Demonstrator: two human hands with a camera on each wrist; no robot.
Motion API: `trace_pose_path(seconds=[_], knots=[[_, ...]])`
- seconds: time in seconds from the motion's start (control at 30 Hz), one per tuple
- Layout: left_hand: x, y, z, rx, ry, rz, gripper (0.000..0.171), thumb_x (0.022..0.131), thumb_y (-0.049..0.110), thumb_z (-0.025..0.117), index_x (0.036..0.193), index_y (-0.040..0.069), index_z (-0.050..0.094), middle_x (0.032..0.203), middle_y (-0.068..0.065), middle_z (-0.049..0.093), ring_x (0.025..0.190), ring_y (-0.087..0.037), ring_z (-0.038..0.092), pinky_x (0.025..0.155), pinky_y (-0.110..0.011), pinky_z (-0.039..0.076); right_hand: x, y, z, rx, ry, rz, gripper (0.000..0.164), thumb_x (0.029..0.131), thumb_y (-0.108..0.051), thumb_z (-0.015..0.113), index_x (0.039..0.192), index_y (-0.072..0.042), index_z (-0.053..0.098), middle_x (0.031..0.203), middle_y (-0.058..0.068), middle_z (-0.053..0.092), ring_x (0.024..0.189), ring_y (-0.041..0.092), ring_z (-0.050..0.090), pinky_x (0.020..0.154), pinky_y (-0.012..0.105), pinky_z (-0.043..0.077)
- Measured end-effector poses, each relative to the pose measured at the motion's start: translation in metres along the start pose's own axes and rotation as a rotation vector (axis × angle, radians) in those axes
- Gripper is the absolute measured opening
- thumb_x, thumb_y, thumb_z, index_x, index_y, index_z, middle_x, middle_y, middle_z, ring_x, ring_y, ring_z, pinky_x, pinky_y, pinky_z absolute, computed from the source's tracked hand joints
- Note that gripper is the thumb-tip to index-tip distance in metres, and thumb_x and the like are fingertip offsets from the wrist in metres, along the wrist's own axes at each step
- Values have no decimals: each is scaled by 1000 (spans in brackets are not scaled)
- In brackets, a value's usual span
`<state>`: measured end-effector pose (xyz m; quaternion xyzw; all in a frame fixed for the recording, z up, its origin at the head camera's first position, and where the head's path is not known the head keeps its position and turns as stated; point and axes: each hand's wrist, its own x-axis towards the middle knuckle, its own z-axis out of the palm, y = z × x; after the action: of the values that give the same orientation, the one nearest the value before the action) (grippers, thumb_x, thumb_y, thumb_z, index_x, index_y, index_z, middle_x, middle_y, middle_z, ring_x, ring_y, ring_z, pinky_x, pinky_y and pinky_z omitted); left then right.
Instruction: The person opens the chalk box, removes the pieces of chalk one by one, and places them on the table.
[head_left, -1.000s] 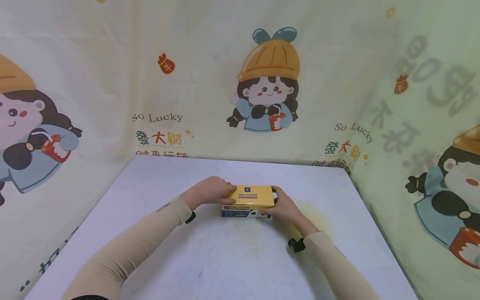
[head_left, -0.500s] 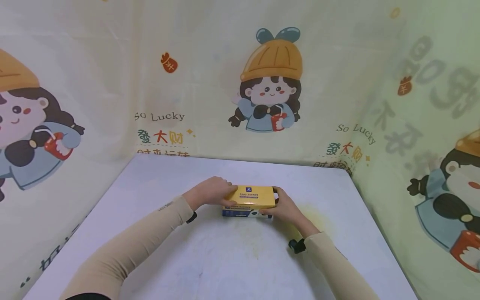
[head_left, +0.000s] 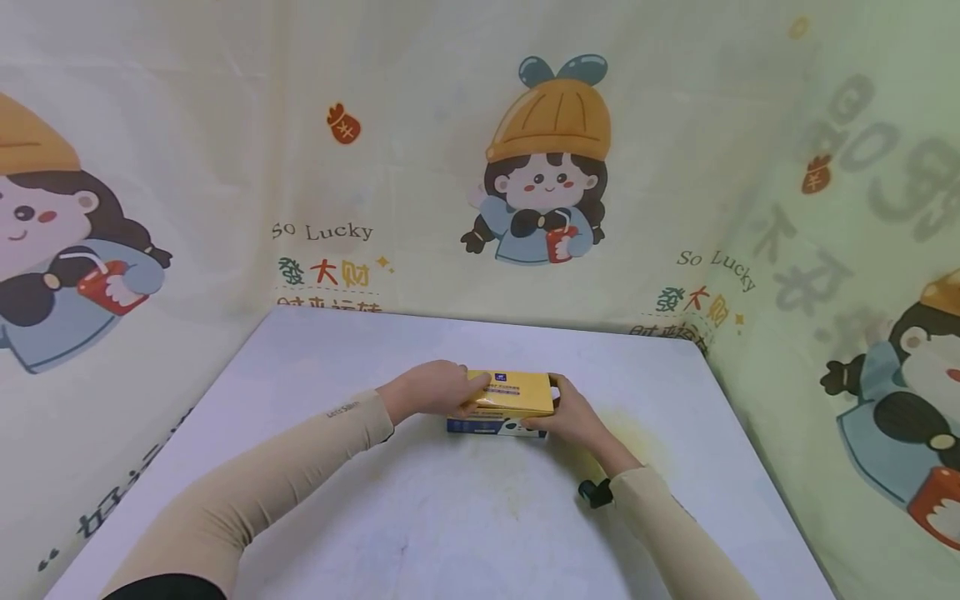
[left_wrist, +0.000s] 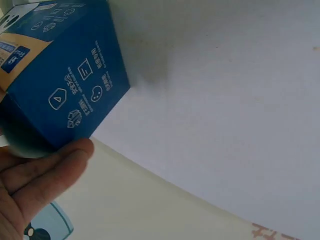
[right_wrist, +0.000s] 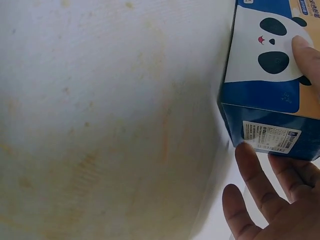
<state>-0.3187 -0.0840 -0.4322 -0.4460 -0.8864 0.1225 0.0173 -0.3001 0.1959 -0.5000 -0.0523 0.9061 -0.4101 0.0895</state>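
Observation:
A small cardboard box (head_left: 521,393), yellow on top with blue lower sides, stands on the white table. My left hand (head_left: 429,388) is at its upper left end, thumb over the yellow top and fingers at the front edge, pinching it there. The right hand (head_left: 573,418) grips the right end, with its thumb on the front. In the left wrist view, the box's blue end (left_wrist: 75,75) shows white icons, and fingers (left_wrist: 55,175) lie beside it. In the right wrist view, a panda print (right_wrist: 272,45) and a barcode label (right_wrist: 271,136) are visible.
The white table (head_left: 450,517) carries faint yellowish stains. Cloth curtains (head_left: 420,167) with cartoon figures and lettering hang behind it and along both sides. A black wrist device (head_left: 596,493) sits at the right cuff.
My left hand has shifted right and a little inward over the box top, its thumb now farther across the yellow surface. The right hand keeps its grip; the camera view has turned slightly.

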Motion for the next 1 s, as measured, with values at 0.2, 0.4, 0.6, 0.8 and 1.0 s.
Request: trace_pose_path(seconds=[0.2,0.4,0.6,0.8,1.0], knots=[[0,-14,6,-139,69,-35,21,106,23,48,124,11,47,55,9,32,44,-5,28,47,-21,23,0,-2,-1,-24,1,-75,89,72,-37,97,142,-14,47,129,8,62,100,23,64,88,40,56],[2,-20,8,-281,144,-112,25,105,21,46,127,10,49,53,9,35,42,-5,31,46,-21,26,1,0,1,-43,5,-33,101,72,-42,96,151,-14,41,136,9,58,101,23,62,88,39,55],[5,-19,11,-415,261,-250,30,104,25,49,129,9,50,51,9,37,41,-5,32,43,-20,27,1,0,0,-31,8,-17,104,71,-45,96,153,-14,39,138,8,58,104,24,62,93,42,55],[9,-17,14,-540,331,-382,34,105,33,49,126,7,48,50,7,35,38,-7,30,41,-21,28,1,0,-1,-39,-1,-27,104,72,-44,96,153,-12,39,140,10,57,104,24,62,92,42,56],[9,-16,17,-678,359,-529,39,107,44,49,120,8,40,54,4,38,42,-12,37,43,-25,32,0,0,-1,-31,-5,-22,105,73,-43,95,154,-12,37,142,10,55,106,25,62,94,43,55]])
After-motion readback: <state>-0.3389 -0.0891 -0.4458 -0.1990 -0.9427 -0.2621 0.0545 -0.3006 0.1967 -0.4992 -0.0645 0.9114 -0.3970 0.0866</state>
